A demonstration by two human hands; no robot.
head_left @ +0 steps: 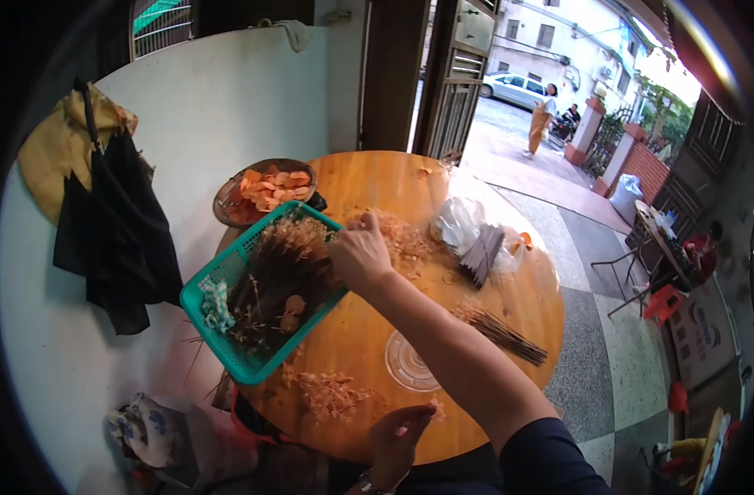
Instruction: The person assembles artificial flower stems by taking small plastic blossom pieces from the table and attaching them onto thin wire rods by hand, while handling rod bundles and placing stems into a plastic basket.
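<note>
My right hand (362,254) reaches across the table to the right rim of a green plastic basket (257,370). Its fingers are curled together; what they hold, if anything, is hidden. Inside the basket lie a dense bunch of dark thin stems with dried orange-brown flowers (293,237) and a pale crumpled cloth-like bundle (218,307). Close to the table's near edge, my left hand (396,439) pinches a small pale-orange flower piece (436,408) between thumb and fingers. Loose dried flowers (332,396) lie just left of it, and more dried sprigs (403,243) spread beyond my right hand.
On the round wooden table (356,181) are a bowl of orange petal-like pieces (271,188), a clear round lid (412,360), a bundle of stems (502,332) and plastic bags (458,223) with dark sticks (482,254). Beyond the open doorway a person (542,120) stands outside.
</note>
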